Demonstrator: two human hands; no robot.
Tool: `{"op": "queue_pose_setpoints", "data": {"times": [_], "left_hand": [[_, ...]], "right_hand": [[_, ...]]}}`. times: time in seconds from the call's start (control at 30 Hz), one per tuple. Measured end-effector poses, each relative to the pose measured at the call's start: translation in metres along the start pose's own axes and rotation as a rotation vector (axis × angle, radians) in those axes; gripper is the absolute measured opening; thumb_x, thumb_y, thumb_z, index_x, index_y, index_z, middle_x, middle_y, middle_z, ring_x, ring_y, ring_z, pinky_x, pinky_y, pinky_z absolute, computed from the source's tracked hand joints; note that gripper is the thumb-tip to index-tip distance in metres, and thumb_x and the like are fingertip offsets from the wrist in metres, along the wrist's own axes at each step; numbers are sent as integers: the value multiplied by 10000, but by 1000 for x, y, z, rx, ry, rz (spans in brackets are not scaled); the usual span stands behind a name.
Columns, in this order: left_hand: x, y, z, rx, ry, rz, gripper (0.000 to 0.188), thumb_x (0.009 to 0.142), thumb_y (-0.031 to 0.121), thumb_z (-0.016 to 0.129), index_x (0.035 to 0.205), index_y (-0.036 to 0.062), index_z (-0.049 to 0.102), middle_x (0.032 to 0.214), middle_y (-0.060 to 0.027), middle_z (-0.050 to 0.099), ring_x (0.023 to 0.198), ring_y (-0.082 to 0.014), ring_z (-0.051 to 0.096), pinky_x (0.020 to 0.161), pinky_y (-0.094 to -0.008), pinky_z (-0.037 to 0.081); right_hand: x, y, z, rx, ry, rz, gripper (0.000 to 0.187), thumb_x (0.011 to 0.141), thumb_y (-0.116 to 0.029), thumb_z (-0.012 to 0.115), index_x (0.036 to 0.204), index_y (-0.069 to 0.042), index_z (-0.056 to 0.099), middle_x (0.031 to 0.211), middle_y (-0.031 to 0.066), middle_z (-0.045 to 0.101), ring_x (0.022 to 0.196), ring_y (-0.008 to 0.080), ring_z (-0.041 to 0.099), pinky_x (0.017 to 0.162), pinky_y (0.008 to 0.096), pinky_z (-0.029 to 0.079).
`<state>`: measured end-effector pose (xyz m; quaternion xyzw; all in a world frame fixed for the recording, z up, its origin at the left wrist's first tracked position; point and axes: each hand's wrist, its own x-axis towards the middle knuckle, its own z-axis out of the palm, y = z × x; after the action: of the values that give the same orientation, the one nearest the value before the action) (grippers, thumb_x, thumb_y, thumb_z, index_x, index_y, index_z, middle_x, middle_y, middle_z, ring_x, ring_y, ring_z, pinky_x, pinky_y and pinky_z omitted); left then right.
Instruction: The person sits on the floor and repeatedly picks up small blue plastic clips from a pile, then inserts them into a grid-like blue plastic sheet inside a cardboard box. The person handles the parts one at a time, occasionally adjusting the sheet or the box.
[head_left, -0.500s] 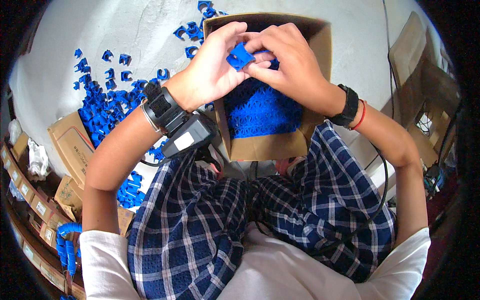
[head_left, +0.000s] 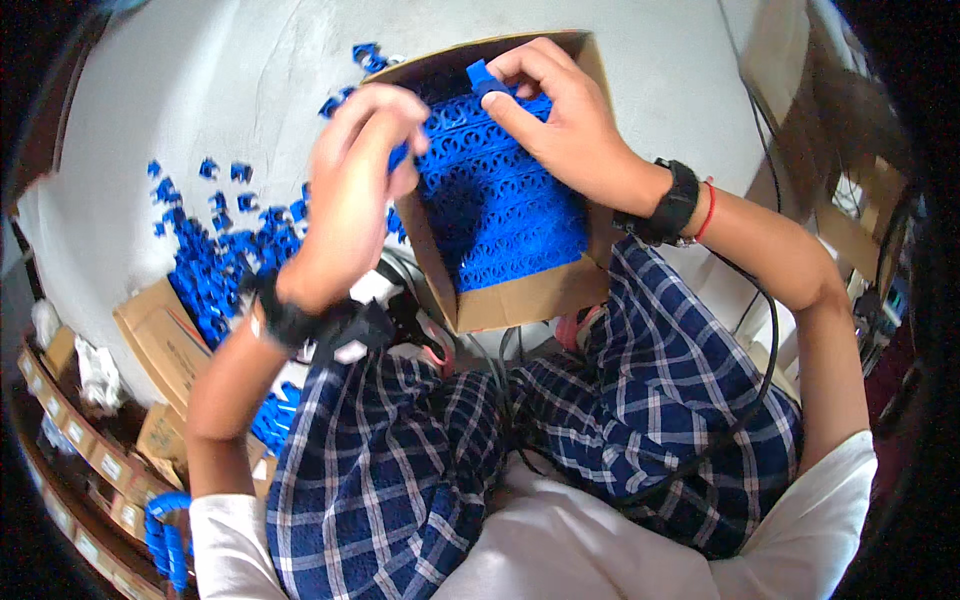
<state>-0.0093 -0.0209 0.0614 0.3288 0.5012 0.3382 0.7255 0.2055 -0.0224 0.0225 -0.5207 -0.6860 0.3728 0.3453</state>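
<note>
Thumb and fingers of my right hand (head_left: 570, 125) pinch a blue plastic pipe clip (head_left: 483, 76) over the far part of an open cardboard box (head_left: 530, 302). Rows of similar blue pipe clips (head_left: 520, 205) fill the box, packed in layers. My left hand (head_left: 350, 195) is smeared by motion at the box's left rim. Its fingers are curled, with a bit of blue, seemingly another clip (head_left: 398, 156), between them. The hands are apart.
A heap of loose blue clips (head_left: 215, 265) lies on the pale floor (head_left: 240, 90) to the left, with a few strays beyond the box. A flattened carton (head_left: 165, 335) and a shelf of small boxes (head_left: 100, 455) stand farther left. A black cable (head_left: 765, 370) runs by my right arm.
My hands have come apart from around a blue clip. The left has moved left and nearer to me; the right keeps a clip over the box. The head view has shifted slightly.
</note>
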Motion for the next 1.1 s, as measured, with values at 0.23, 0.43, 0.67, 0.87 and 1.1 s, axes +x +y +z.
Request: {"op": "queue_pose_setpoints", "data": {"times": [0.23,0.43,0.67,0.87,1.1], "left_hand": [[-95,101,13,221,-557,912,567,810,-47,583,1256,294,504,1296,101,422,552,-161,450,576,-328,467],[-99,109,32,-128,-815,961,508,777,-120,558,1120,236,674,1267,145,556,474,-92,357,383,-221,304],[-101,109,38,-80,-682,890,462,778,-141,523,1101,163,652,1197,114,587,438,-88,365,392,-250,307],[-94,98,43,9,-638,1059,473,838,-124,497,1105,236,650,1118,94,587,516,-136,370,473,-308,333],[-64,54,45,1009,-488,839,299,667,23,640,962,76,635,982,-86,648,766,-248,635,578,-371,494]], "right_hand": [[-13,12,-4,81,-41,204,213,874,-154,614,1026,-11,570,851,99,556,751,207,567,682,343,478],[-17,17,2,199,-197,337,227,886,-128,595,1061,14,565,679,102,582,615,204,578,579,356,459],[-18,22,0,158,-194,360,276,846,-146,644,1045,31,572,697,119,599,642,220,601,598,358,479],[-14,25,7,63,-148,418,329,860,-196,639,1073,49,583,796,178,621,747,335,617,682,429,495],[0,35,29,-57,24,294,257,901,-162,548,1042,52,573,944,254,588,897,409,584,799,468,481]]}}
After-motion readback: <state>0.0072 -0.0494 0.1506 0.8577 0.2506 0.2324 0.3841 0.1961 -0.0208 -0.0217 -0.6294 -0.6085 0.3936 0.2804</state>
